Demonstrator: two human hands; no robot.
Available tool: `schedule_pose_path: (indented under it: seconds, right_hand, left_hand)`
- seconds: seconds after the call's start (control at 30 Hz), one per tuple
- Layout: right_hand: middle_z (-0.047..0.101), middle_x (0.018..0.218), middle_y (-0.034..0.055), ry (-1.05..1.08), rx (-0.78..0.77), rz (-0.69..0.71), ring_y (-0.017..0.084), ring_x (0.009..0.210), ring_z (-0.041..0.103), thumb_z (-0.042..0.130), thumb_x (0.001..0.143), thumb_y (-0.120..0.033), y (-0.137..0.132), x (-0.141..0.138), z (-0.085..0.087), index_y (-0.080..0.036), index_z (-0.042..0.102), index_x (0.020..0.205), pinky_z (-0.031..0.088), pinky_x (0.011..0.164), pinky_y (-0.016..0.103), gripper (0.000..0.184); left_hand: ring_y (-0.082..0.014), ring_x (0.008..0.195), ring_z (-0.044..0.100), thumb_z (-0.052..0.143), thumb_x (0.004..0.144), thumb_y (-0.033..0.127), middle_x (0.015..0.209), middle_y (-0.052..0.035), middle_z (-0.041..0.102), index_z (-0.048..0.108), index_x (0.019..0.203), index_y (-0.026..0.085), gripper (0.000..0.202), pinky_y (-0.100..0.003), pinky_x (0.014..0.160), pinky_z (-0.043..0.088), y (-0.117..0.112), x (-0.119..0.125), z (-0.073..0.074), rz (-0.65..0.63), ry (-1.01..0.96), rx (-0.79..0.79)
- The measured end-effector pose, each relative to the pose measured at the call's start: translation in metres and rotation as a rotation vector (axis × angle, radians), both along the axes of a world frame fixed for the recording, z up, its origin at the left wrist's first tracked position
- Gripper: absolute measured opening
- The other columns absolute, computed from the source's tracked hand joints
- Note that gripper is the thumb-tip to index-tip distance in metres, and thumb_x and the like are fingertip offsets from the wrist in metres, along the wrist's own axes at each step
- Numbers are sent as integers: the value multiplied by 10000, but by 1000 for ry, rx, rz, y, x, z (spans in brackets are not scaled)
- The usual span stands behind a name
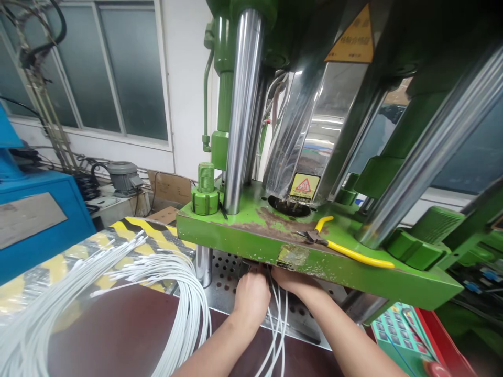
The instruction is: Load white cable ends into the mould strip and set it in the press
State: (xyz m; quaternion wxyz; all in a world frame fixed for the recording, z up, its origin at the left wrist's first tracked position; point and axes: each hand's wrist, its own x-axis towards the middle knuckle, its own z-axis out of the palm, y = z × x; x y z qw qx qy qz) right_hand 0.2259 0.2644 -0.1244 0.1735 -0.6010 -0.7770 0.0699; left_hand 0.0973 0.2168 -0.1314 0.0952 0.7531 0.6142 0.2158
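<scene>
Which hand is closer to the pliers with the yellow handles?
The right. The right hand reaches under the green slab, lower than the pliers lying on top. The left hand reaches under too, but farther to the left.

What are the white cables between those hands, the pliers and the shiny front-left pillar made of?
White cables: probably plastic-sheathed, given their smooth, low-gloss surface; cores hidden. Pliers: dark, dull metal head; evenly yellow handles, likely plastic or rubber. Front-left pillar: polished metal, perhaps chromed steel, judging by mirror-like streaks.
</scene>
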Motion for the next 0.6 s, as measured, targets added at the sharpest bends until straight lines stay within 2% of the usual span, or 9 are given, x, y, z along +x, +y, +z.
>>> schedule_pose_path:
  seconds: [0.07,0.23,0.37,0.6]
  right_hand:
    - [643,1126,83,-1,-6,-5,227,1137,521,393,879,-333,0,0,0,-201,623,1048,350,1013,364,315]
    - [631,1149,82,-6,-5,-15,221,1140,521,377,889,-347,0,3,-2,-214,625,1046,352,1010,368,322]
    - [625,1157,88,-13,-8,-10,217,1142,520,360,895,-336,3,3,-7,-204,616,1059,363,999,366,332]
    - [617,1173,100,-24,6,-2,230,1153,511,425,850,-252,-3,3,-8,-188,621,1046,359,1003,351,285]
  left_hand:
    - [-215,759,672,352,845,105,836,-121,695,639,951,105,307,-273,673,494,0,0,0,-5,-4,5]
    - [-213,751,671,362,836,92,869,-115,693,606,1038,105,317,-274,662,494,0,0,-1,3,-11,19]
    - [-222,754,672,372,828,89,882,-123,691,629,996,111,308,-287,659,496,0,2,-4,-4,-4,27]
    - [-199,666,663,378,815,79,792,-104,693,627,1016,121,323,-270,607,480,0,0,-6,9,25,69]
